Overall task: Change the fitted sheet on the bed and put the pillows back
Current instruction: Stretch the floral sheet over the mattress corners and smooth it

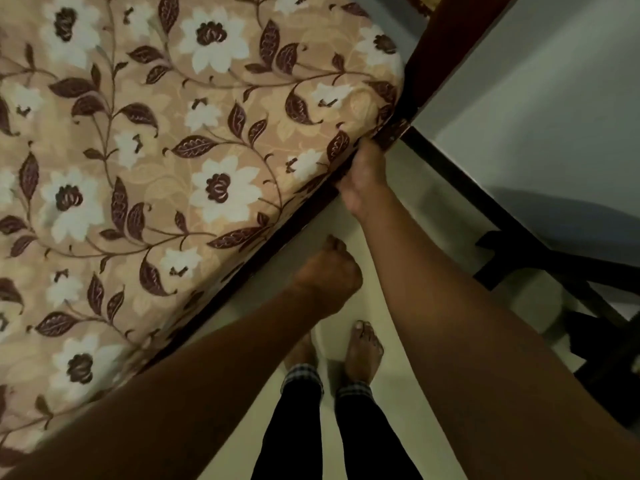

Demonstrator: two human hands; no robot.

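My right arm reaches forward and its hand (363, 178) sits at the mattress corner, back of the hand up, fingers pushed out of sight between the fitted sheet (207, 168) and the dark bed rail (298, 230); I cannot tell whether they pinch the cloth. My left hand (329, 275) hangs over the pale floor (381, 427) just beside the rail, curled into a fist around nothing. The sheet, tan with white flowers and maroon leaves, lies smooth over the mattress and wraps round the corner by the headboard (450, 46).

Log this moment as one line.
right hand: grips fitted sheet at its corner | left hand: fisted, empty | pillows: not in view
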